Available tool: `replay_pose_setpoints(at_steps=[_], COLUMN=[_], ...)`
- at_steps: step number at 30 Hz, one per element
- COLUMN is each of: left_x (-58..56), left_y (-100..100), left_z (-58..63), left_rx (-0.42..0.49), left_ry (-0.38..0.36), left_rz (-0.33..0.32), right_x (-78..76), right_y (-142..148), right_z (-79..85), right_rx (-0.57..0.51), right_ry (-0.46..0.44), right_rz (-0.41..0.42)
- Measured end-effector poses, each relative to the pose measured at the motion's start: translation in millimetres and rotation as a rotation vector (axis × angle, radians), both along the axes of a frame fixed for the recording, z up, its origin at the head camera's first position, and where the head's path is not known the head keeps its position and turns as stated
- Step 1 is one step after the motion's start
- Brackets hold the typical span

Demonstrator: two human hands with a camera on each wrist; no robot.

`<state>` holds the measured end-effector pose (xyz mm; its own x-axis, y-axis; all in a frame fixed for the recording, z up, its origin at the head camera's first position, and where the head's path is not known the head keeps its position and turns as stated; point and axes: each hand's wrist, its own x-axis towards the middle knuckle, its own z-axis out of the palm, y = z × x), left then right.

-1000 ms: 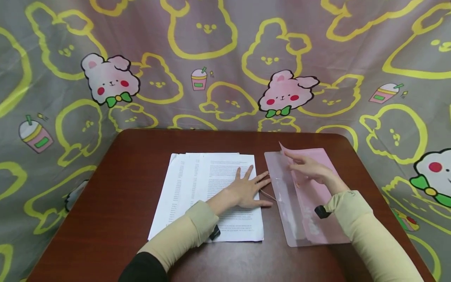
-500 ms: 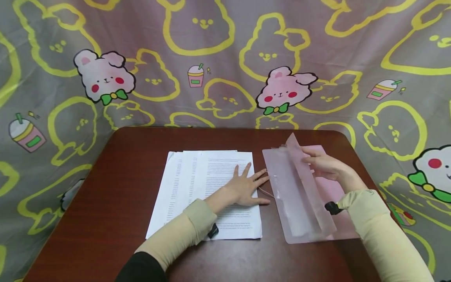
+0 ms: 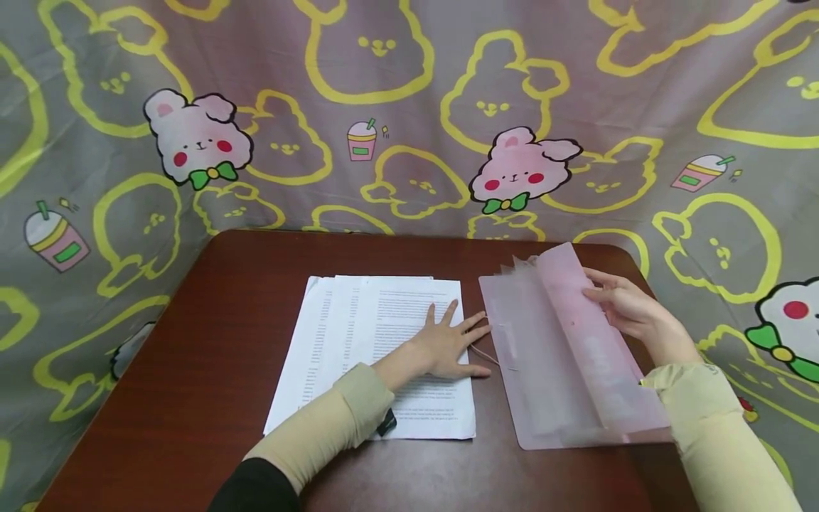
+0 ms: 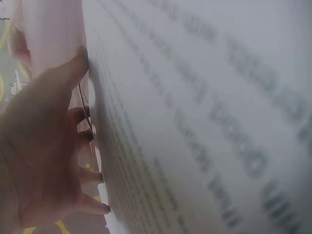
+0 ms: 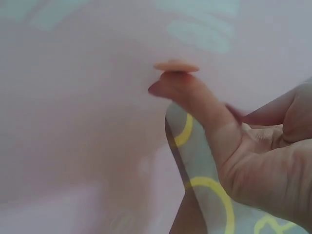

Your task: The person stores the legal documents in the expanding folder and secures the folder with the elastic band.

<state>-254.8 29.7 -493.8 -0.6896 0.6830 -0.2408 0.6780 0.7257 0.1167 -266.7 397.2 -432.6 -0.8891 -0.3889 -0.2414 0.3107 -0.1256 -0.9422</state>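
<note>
A pink plastic folder (image 3: 585, 348) lies on the right of the desk (image 3: 192, 355), its cover raised; I judge it light, floppy and slippery, best taken by the free edge near the top. My right grip (image 3: 630, 309) touches that cover, but whether it pinches I cannot tell. My left grip (image 3: 448, 348), fingers spread apart, rests on printed sheets (image 3: 361, 331) before a cartoon curtain (image 3: 409, 71).

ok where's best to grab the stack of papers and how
The stack of papers is probably best gripped at the far half of its left edge, coming from the left. It lies flat on the table, that edge uncovered, while the left hand spreads near the right edge. Its sheets step out leftward, so get fingers under the lowest.
</note>
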Motion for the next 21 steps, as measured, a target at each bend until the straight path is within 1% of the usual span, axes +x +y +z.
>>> replay_pose_setpoints(at_steps=[2, 5, 9, 16, 19, 21], left_x=[0.3, 0.0, -0.2, 2.1, 3.6, 4.6], left_y=[0, 0, 0, -1, 0, 1], left_z=[0.5, 1.1, 2.5, 6.7, 9.0, 10.0], left_rx=[-0.002, -0.014, -0.021, -0.023, -0.020, -0.020], left_ry=[0.006, 0.015, 0.014, 0.021, 0.018, 0.016], left_rz=[-0.002, -0.007, -0.010, -0.007, -0.016, -0.021], right_x=[1.2, 1.9, 2.6, 1.8, 4.5, 9.3], right_y=[7, 16, 23, 35, 42, 47], right_z=[-3.8, -7.7, -9.7, -13.2, -15.6, -15.0], right_rx=[-0.120, -0.226, -0.296, -0.384, -0.490, -0.565], right_ry=[-0.002, 0.002, 0.007, 0.017, -0.015, -0.084], right_rz=[0.029, 0.059, 0.072, 0.088, 0.117, 0.137])
